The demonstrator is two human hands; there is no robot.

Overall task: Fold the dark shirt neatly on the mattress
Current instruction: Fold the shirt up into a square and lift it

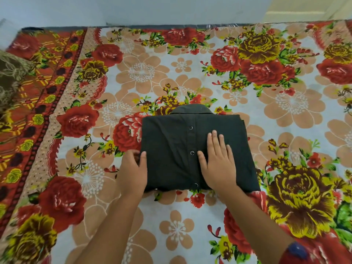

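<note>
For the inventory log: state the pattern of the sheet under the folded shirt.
Printed floral bedsheet: red and yellow roses, peach blossoms on white; head view.

Left hand [133, 168]: bare.
Right hand [219, 161]: bare, nails cut short.
Left forearm [106, 225]: bare down to the lower edge.
Right forearm [253, 214]: bare.
Right sleeve [297, 251]: seemingly red cloth with a dark blue patch; edges unclear.

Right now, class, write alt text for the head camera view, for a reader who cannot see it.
A dark shirt, folded into a neat rectangle with its collar at the far end, lies on a floral-covered mattress. The right hand rests flat on top of it, while the left hand grips its left edge.
</note>
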